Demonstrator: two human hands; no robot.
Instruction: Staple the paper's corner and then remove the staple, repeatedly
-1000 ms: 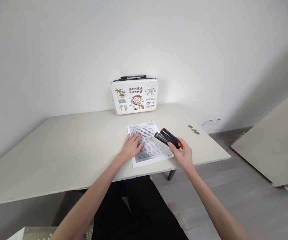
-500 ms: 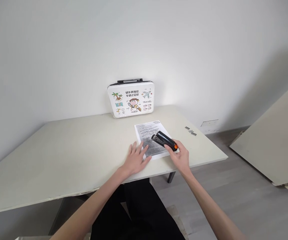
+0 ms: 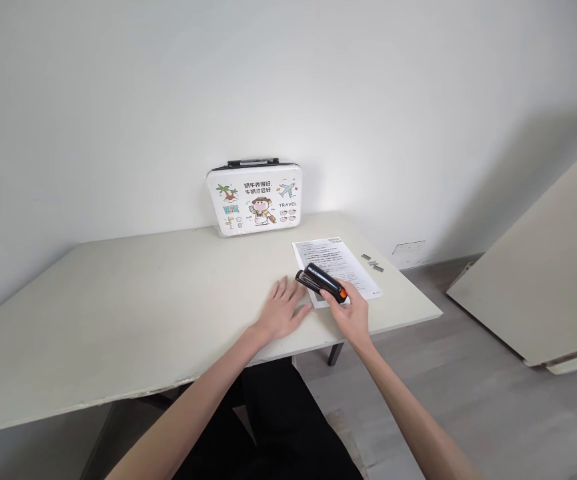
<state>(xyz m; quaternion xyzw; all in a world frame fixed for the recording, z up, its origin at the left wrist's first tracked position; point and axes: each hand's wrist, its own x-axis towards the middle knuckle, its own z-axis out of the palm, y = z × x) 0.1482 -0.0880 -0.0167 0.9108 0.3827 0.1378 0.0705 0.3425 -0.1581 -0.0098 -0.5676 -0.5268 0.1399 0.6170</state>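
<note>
I'm gripping black stapler [image 3: 323,280] in right hand [image 3: 354,315], holding it over paper [image 3: 341,258]; left hand [image 3: 282,313] lying spread at paper's edge. Stapler gaping; any staple already in, can't tell.

White case [image 3: 255,202] near the frame's centre reads "奶牛养得好, 牛奶才会好" at its upper middle and "TRAVEL" at its right. Printed sheet [image 3: 347,265], right of centre: lines too small to read.
</note>
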